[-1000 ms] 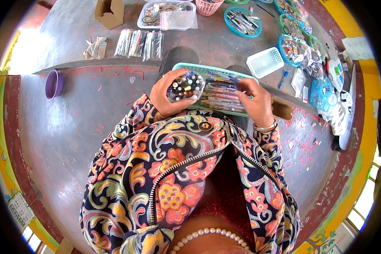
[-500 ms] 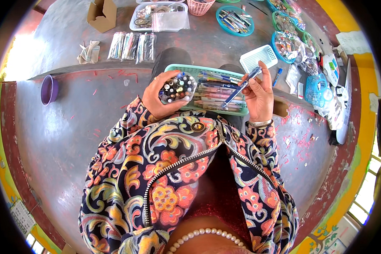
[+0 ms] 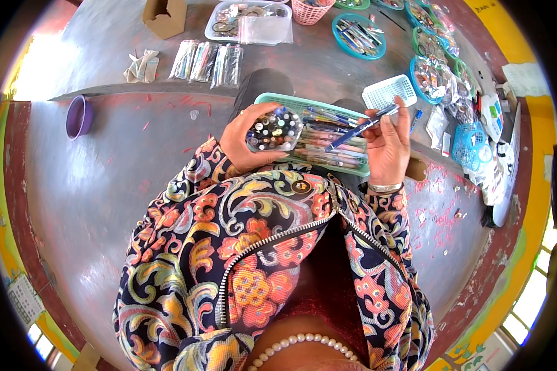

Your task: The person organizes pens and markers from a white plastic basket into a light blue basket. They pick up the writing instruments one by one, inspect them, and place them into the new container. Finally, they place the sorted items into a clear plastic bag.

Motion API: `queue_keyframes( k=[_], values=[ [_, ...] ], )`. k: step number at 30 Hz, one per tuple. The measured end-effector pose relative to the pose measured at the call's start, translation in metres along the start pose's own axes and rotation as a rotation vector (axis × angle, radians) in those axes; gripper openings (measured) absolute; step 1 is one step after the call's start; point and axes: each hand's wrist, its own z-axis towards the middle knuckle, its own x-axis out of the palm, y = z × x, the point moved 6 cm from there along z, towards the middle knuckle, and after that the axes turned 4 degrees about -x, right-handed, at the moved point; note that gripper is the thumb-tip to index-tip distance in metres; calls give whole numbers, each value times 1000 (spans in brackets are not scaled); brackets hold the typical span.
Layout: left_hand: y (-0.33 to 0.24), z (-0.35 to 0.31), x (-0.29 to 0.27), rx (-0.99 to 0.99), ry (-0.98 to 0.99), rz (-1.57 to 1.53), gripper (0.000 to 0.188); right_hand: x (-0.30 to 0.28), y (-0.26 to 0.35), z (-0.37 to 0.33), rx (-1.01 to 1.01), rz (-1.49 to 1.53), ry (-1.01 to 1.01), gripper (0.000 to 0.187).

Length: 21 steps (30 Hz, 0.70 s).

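Note:
My left hand (image 3: 244, 139) is wrapped round a clear container packed with pens (image 3: 273, 130), their ends facing up. Between the fingers and thumb of my right hand (image 3: 387, 145) is a dark blue pen (image 3: 353, 134), tilted with its lower end toward the left. Beneath both hands a mint-green basket (image 3: 275, 98) rests at my lap. Several pens and pencils (image 3: 331, 148) lie lengthwise inside it, sorted loosely by colour. The left part of the basket is hidden by the container and my left hand.
A small pale basket (image 3: 387, 91) and a blue marker (image 3: 416, 120) lie just beyond my right hand. Bundled pens in clear bags (image 3: 207, 63), a white tub (image 3: 247, 28) and a blue basket of pens (image 3: 359, 35) stand farther off. A purple bucket (image 3: 79, 117) is at left.
The whole view has shifted slightly, so things sit a little farther right. The blue pen stays in my right hand, now tilted a bit flatter; my left hand keeps its container.

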Motion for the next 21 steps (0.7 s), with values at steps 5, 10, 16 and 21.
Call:
queue_keyframes(
  k=[5,10,16,21],
  values=[
    [-2,0,-2,-57,2,6,78,53,35,-5,-195,-230,199,43],
    [-3,3,-1,-92,62,-21,79,85,39,-20,-328,-339,421,42],
    [-6,1,0,-90,84,3,80,109,35,-26,-330,-351,630,35],
    [-9,1,1,-35,34,33,83,114,26,-31,-378,-583,713,27]
  ],
)
